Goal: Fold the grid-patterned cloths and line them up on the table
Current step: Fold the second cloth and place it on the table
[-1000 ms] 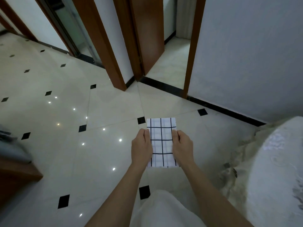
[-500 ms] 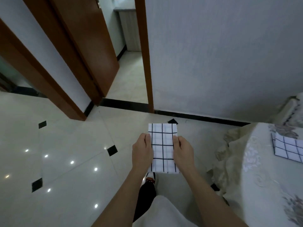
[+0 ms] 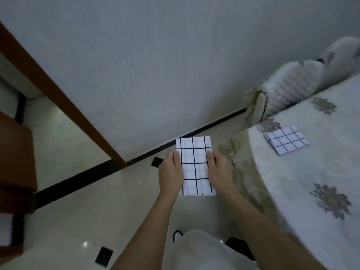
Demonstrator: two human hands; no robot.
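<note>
So, room: I see a pale glossy floor [image 3: 64,201] with small black inset tiles, a grey-white wall [image 3: 155,65] with a black skirting strip [image 3: 93,172] along its foot, and a brown door frame [image 3: 64,98] slanting down on the left.
Worktop: the worktop [image 3: 292,178] has a curved edge, lies under a pale flowered tablecloth and fills the right side. A chair [image 3: 288,88] in a pale ribbed cover stands at its far edge, by the wall.
Folded cloth: one folded cloth [image 3: 286,142], white with a dark grid, lies flat near the worktop's far left edge, well apart from the hands.
Held cloth: the held cloth [image 3: 194,166], a folded grid rectangle, hangs over the floor just left of the worktop's edge and does not touch it.
Change: against half a second ago my view has swung right. The open doorway is out of sight, the worktop takes up far more of the picture, and the folded cloth on it shows whole instead of cut off. The held cloth sits between the hands as before.
Left hand: the left hand [image 3: 171,174] grasps the held cloth's left long edge, thumb [image 3: 176,155] on top, the other fingers hidden beneath.
Right hand: the right hand [image 3: 220,170] grasps the right long edge the same way, thumb [image 3: 210,155] on top.
</note>
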